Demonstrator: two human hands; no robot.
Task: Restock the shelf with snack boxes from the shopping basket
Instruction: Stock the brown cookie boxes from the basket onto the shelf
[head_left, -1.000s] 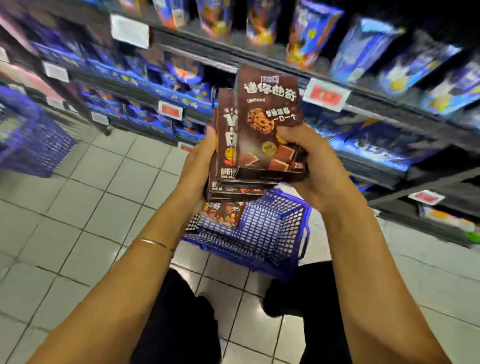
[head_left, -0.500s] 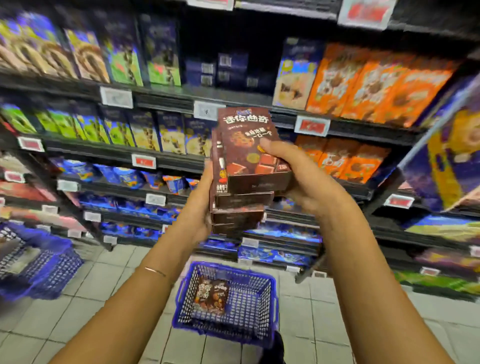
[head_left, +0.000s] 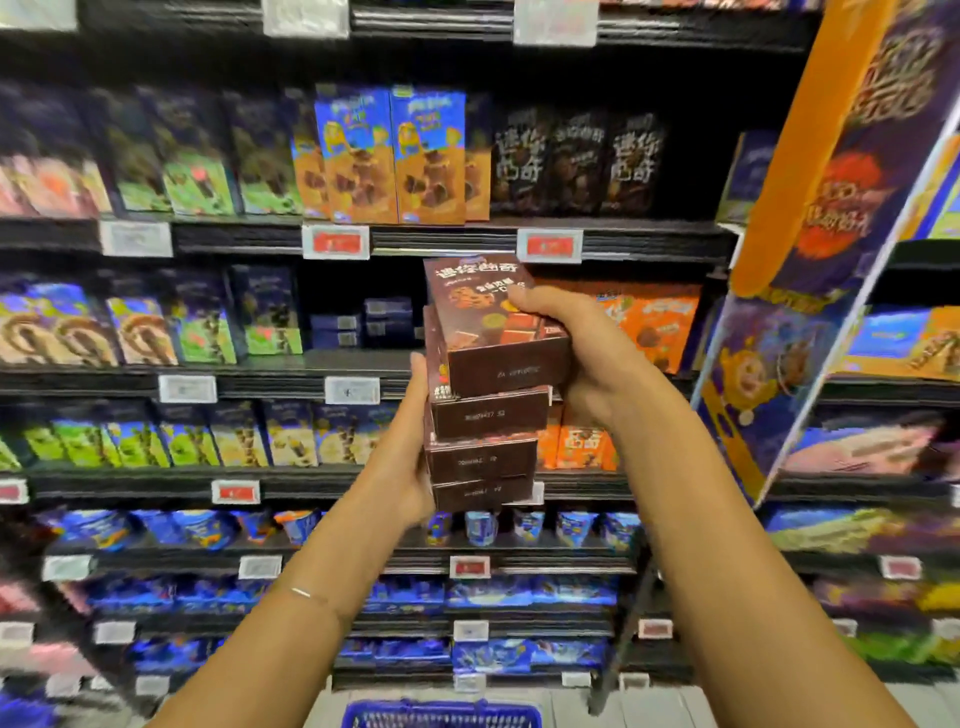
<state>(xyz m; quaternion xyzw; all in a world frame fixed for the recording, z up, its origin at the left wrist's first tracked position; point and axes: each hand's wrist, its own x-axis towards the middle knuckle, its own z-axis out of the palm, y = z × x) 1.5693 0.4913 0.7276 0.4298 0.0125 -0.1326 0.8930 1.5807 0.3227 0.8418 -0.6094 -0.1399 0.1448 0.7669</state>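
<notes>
Brown stack of snack boxes (head_left: 488, 415) held in front of the shelf (head_left: 441, 243), left hand (head_left: 410, 452) gripping its side, right hand (head_left: 582, 353) gripping the top box (head_left: 483, 317); next, probably a lift onto the shelf.

Box stack (head_left: 491, 395) before shelf (head_left: 441, 243); basket (head_left: 441, 718) below, prob. on floor (head_left: 571, 713).

wearer: person, two arms in view | left forearm (head_left: 280, 634): bare down to the near frame edge | left wrist: thin silver bracelet (head_left: 301, 592), fine band, one bright glint | right forearm (head_left: 727, 545): bare | hands: left hand (head_left: 408, 462) and right hand (head_left: 597, 353) bare
</notes>
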